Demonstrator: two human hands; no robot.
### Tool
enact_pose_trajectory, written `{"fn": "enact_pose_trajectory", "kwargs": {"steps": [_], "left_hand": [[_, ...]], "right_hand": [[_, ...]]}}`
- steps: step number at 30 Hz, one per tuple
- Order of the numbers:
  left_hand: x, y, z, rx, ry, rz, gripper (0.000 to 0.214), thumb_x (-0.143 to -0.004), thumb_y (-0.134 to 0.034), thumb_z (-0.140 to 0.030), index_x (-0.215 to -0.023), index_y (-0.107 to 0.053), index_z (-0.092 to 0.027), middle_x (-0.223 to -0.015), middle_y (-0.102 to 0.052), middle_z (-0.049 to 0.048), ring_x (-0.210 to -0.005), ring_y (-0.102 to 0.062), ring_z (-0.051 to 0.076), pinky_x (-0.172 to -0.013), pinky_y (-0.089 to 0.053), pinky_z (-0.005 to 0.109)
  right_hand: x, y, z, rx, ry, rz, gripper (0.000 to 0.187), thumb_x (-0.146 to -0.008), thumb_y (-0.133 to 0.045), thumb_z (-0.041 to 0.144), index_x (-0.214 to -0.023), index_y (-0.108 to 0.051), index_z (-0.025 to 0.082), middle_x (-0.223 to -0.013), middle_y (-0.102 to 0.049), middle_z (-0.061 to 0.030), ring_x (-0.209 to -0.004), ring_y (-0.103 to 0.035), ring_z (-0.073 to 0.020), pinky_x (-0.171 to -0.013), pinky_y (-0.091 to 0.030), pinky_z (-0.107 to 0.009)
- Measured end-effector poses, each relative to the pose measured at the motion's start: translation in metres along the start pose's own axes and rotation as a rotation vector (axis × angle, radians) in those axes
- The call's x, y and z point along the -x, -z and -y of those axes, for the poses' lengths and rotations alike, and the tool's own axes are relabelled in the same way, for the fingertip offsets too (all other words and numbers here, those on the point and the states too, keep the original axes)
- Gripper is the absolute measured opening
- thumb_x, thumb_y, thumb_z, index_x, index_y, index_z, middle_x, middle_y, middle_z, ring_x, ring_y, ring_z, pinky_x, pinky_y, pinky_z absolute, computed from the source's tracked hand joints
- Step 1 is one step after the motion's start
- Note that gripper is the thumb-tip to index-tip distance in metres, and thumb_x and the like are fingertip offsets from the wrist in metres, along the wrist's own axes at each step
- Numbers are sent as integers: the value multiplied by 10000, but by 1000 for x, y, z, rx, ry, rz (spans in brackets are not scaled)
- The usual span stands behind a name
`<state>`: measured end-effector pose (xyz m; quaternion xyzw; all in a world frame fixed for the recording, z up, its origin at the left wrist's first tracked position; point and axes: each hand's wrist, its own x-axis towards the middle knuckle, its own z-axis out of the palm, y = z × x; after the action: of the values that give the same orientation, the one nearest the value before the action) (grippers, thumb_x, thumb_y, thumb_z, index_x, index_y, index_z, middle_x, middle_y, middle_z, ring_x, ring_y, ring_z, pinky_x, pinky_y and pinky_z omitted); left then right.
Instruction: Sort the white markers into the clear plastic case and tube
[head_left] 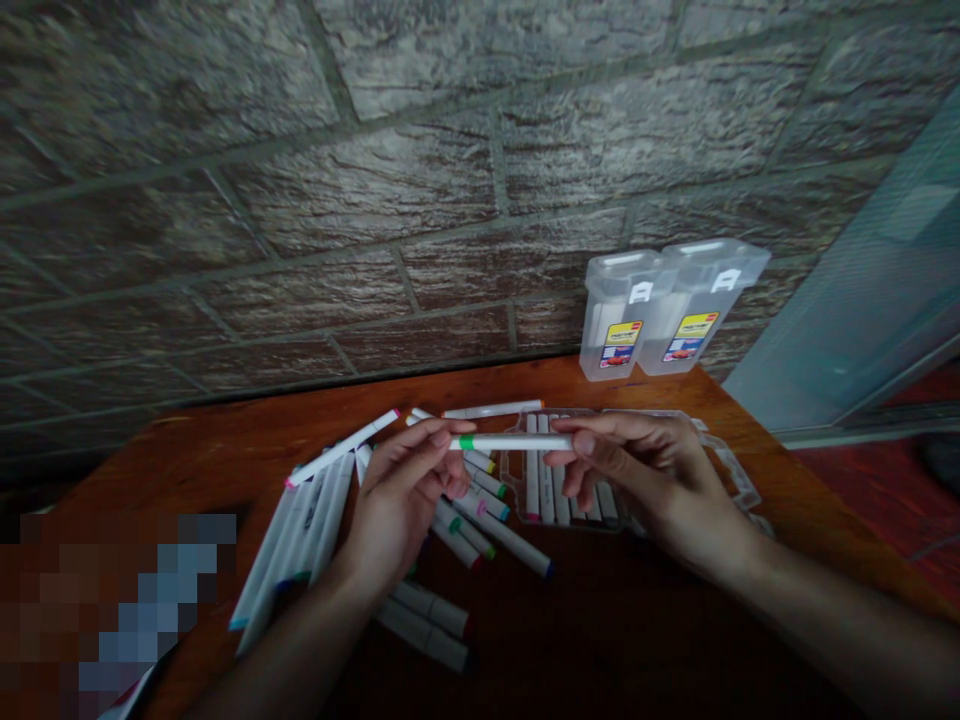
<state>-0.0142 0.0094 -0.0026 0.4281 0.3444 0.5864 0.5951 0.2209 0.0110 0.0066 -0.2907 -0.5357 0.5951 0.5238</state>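
A white marker (517,442) with a green band is held level above the table between my two hands. My left hand (409,480) pinches its left end, by the green band. At the other end, the fingers of my right hand (652,470) are closed around the tip. Loose white markers (517,540) with coloured ends lie below and between the hands. Under my right hand is an open clear plastic case (679,415) with several markers (546,480) side by side in it; my hand hides part of it.
Two clear lidded boxes (619,320) with yellow labels stand at the back right against the stone-block wall (420,220). More markers (300,530) lie in a row at the left of the wooden table (202,440). A glassy panel (847,270) rises at the right.
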Motion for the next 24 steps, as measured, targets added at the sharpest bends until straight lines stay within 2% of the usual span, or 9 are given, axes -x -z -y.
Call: {"fn": "enact_pose_trajectory", "kwargs": {"steps": [4, 9, 17, 24], "left_hand": [[1, -1, -2, 16, -26, 62, 247, -959, -607, -200, -1086, -803, -119, -669, -672, 51, -584, -535, 123, -587, -439, 254], [5, -3, -6, 30, -9, 146, 293, -988, -574, -210, -1165, -792, -126, -698, -718, 73, -592, -567, 127, -610, -458, 258], [9, -3, -6, 92, -8, 260, 329, -959, -647, -240, -1253, -761, -145, -905, -810, 121, -624, -615, 131, -616, -494, 263], [11, -9, -10, 25, 11, 223, 324, -893, -758, -292, -1205, -793, -211, -937, -825, 115, -585, -612, 136, -580, -501, 281]], "right_hand": [[-4, 4, -5, -57, -7, -69, 135, -904, -784, 323, -891, -826, 195, -746, -776, -42, -588, -696, -125, -522, -586, -191], [-9, 6, -3, -154, -72, -143, 166, -834, -847, 319, -785, -802, 168, -746, -784, -50, -576, -694, -121, -506, -589, -179], [-11, 7, -6, -268, -179, -217, 222, -724, -922, 327, -751, -801, 143, -710, -792, -60, -534, -691, -110, -491, -593, -157], [-14, 7, -7, -304, -224, -237, 237, -668, -953, 329, -722, -810, 149, -700, -799, -61, -528, -697, -113, -488, -601, -152]]}}
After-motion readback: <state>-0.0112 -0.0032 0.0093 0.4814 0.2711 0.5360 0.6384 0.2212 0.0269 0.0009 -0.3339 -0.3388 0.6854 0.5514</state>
